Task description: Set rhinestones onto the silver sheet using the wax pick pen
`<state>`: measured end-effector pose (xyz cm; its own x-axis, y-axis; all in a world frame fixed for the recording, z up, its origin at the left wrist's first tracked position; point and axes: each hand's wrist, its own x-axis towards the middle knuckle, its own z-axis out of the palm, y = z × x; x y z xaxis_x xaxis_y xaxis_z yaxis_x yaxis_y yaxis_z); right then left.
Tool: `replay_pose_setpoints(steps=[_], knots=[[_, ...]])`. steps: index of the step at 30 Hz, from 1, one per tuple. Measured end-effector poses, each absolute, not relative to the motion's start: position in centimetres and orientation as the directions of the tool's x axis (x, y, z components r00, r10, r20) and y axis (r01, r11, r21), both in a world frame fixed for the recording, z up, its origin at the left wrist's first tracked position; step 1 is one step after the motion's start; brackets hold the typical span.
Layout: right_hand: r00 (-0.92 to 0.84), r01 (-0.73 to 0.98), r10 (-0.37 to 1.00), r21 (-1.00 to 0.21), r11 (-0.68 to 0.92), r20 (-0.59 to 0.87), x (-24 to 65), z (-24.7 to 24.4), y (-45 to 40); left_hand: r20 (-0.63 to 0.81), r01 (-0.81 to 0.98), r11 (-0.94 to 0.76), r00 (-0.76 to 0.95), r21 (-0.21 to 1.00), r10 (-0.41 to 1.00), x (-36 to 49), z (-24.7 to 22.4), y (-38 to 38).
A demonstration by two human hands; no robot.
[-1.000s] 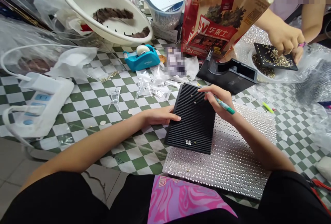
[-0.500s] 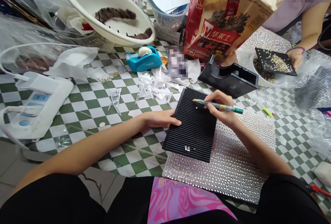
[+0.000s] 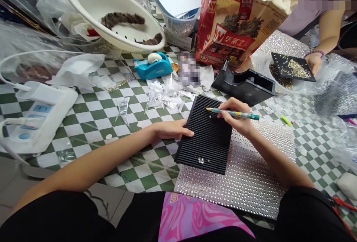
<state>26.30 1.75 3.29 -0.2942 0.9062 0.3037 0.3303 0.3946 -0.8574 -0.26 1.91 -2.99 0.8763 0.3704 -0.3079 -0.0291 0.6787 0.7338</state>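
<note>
A black ridged board (image 3: 208,137) is tilted over a sheet of shiny rhinestones (image 3: 253,167). My left hand (image 3: 175,129) grips the board's left edge, its thumb on top. Between the thumb and fingers of my right hand (image 3: 237,117) is a green pen-like tool (image 3: 237,113), its yellow tip over the upper part of the board. A small stone (image 3: 210,116) lies just below the tip. Near the board's lower edge sit a few clear stones (image 3: 201,161) and a tiny gold one (image 3: 208,161).
Behind the board stand a black tape dispenser (image 3: 242,85), a blue one (image 3: 154,67) and a paper bag (image 3: 237,22). A white basin (image 3: 83,0) and power strip (image 3: 47,115) are at left. Another person's hand (image 3: 314,63) holds a black tray (image 3: 292,67) at right.
The whole view has shifted slightly, with the surroundings a little further left. My hands keep the same grips, and the pen tip stays over the same part of the board.
</note>
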Motion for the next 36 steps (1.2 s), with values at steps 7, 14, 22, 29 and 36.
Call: replay_pose_setpoints(steps=[7, 14, 22, 29, 36], knots=[[-0.196, 0.233, 0.948, -0.927, 0.295, 0.252, 26.6, 3.1, 1.8, -0.3, -0.048, 0.677, 0.872, 0.734, 0.387, -0.4, -3.0, 1.9], [-0.064, 0.206, 0.939, -0.916, 0.344, 0.339, 29.0, 3.2, 0.7, -0.287, -0.105, 0.675, 0.85, 0.731, 0.443, -1.1, -3.3, 2.3], [0.09, 0.217, 0.95, -0.937, 0.274, 0.298, 32.3, 1.4, -2.3, -0.336, -0.107, 0.658, 0.792, 0.745, 0.51, -2.1, -3.3, 3.4], [0.15, 0.35, 0.956, -0.918, 0.188, 0.253, 33.4, 0.3, -2.5, -0.378, -0.083, 0.678, 0.777, 0.731, 0.503, -1.9, -2.8, 3.4], [0.138, 0.407, 0.963, -0.9, 0.158, 0.232, 33.2, -0.2, -2.5, -0.354, -0.074, 0.652, 0.79, 0.754, 0.5, -2.0, -3.0, 3.3]])
